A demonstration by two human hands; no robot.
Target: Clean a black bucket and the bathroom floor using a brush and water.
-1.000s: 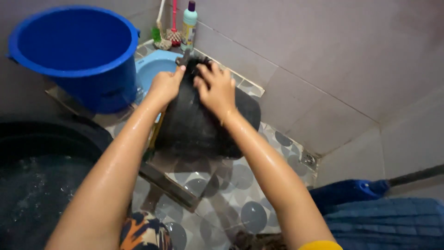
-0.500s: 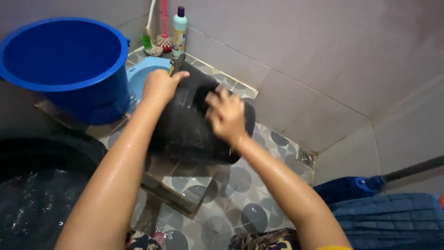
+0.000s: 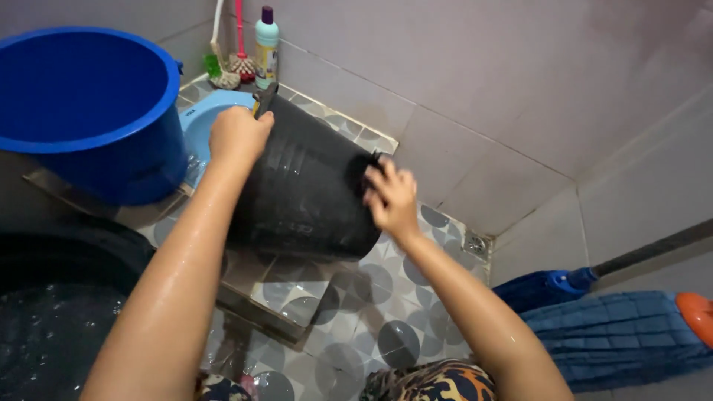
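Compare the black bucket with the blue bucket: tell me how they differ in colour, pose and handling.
The black bucket is tipped on its side; the blue bucket stands upright with its mouth up. The left hand grips the black bucket's upper end and the right hand presses on its side, while no hand touches the blue bucket. The blue bucket sits farther left, on the raised ledge. Both are round buckets with tapered walls.

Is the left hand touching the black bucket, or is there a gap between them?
Touching. In the head view, the left hand closes over the upper edge of the tilted black bucket, with no gap visible; the right hand presses against the bucket's side.
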